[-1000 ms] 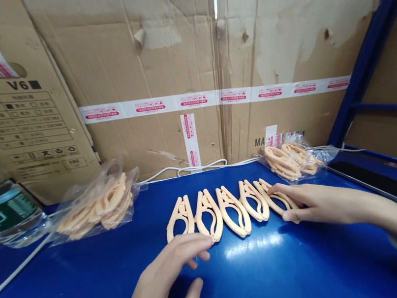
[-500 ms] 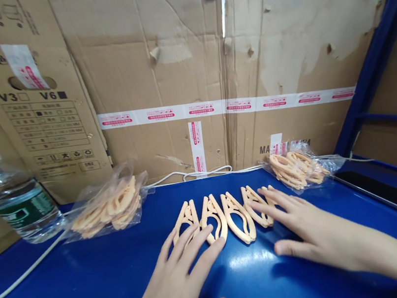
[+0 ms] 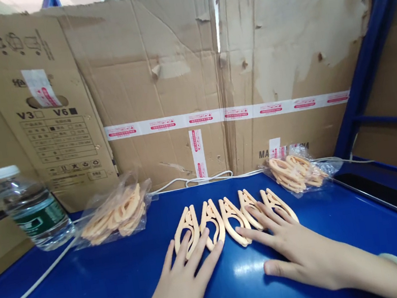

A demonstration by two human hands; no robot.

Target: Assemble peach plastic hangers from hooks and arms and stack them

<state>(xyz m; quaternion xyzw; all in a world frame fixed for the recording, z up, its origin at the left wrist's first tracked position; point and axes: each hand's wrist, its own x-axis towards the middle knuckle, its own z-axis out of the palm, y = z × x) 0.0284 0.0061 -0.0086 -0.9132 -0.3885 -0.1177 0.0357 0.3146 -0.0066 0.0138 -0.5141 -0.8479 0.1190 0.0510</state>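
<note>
Lying close together in an uneven row on the glossy blue desk (image 3: pixel 103 287), five peach-coloured folded hangers (image 3: pixel 229 225) sit with the middle one as the clock's centre, their blunt ends towards six o'clock. The left hand (image 3: pixel 183 283) lies at eight o'clock, its fingertips over the two leftmost; the right hand (image 3: pixel 298 246) lies at four, its fingertips over those on that side. Each grip is spread, thumb well apart, clamped on nothing; whether the fingers press or hover I cannot tell. The pieces look like moulded plastic: probably light, fairly stiff, smooth enough to skid at a nudge. The slim curved inner piece seems the weak part, so a pinch across both outer arms at their widest should hold best. Similar pieces show in clear bags (image 3: pixel 117 216) at about nine and two o'clock.
</note>
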